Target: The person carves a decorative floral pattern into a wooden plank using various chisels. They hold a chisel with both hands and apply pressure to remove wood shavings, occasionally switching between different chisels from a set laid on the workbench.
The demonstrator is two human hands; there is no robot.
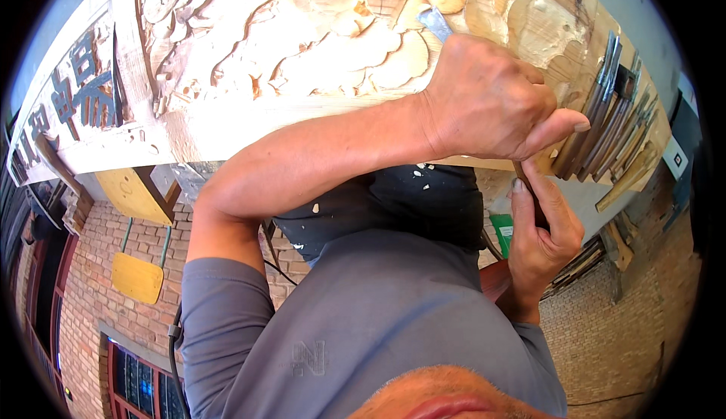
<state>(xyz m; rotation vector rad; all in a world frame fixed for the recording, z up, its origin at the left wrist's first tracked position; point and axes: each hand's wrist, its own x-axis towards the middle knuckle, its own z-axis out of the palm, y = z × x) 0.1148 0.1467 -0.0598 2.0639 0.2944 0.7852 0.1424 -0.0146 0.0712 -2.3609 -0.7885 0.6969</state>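
A carved wooden panel (333, 67) with scalloped, cloud-like relief lies on the bench before me. My left hand (495, 101) is closed around a wood chisel, its thumb pointing right, above the panel's right part. Past its fingers the chisel's flat metal blade (434, 23) rests near the carved shapes. Below and to the right, my right hand (548, 226) grips the dark handle (532, 192) of what looks like the same chisel, its index finger stretched along it. My left hand hides the middle of the tool.
Several chisels and gouges (605, 124) lie in a row at the bench's right end. Dark carved characters (87, 86) stand at the left. A yellow chair (137, 277) is on the brick floor at left. Wood pieces (616, 249) lie below the bench at right.
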